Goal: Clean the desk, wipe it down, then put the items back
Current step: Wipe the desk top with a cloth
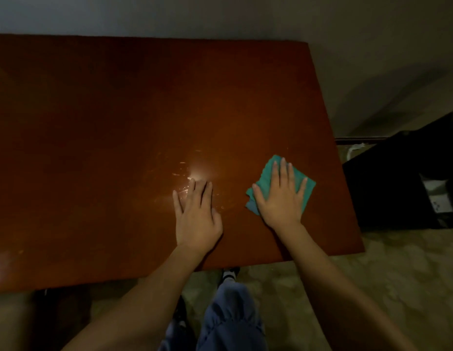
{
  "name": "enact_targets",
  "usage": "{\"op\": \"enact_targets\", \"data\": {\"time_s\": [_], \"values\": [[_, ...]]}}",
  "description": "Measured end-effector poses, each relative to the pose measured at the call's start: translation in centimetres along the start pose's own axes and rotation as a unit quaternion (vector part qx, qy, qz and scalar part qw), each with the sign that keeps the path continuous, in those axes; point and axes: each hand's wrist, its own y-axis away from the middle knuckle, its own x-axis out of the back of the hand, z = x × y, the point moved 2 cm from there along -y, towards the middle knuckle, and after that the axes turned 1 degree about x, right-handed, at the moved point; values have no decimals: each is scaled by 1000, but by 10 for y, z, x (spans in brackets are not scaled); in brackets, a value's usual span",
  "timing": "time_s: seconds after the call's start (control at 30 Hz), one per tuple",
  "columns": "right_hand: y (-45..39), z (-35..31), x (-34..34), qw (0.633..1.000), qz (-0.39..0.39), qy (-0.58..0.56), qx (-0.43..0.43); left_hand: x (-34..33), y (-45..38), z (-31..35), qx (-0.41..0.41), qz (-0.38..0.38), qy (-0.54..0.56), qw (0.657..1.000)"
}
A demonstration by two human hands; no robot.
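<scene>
The reddish-brown wooden desk (106, 122) fills most of the view, and its top is bare apart from a green cloth (267, 167). My right hand (281, 198) lies flat on the cloth with fingers spread and straight, pressing it onto the desk near the right front corner. My left hand (197, 219) rests palm down on the bare wood just left of it, fingers straight. A bright glare spot with fine scratches shows on the surface just beyond my left fingertips.
A pale wall runs behind the desk. Dark furniture (402, 188) stands right of the desk's right edge on a mottled floor. My legs in blue trousers (230, 320) are below the desk's front edge.
</scene>
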Motion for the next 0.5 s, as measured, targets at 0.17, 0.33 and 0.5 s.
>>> {"op": "enact_targets", "data": {"time_s": [0.17,0.33,0.5], "values": [[-9,-39,-3,999,-4,7,53,-1,-1,1,-5,-8,-7,1000],[39,-28,-14,971,-20,32,235,-1,-11,7,-3,-9,-5,1000],[54,38,-12,958,-45,56,276,-2,-37,19,-12,-11,2,1000]]}}
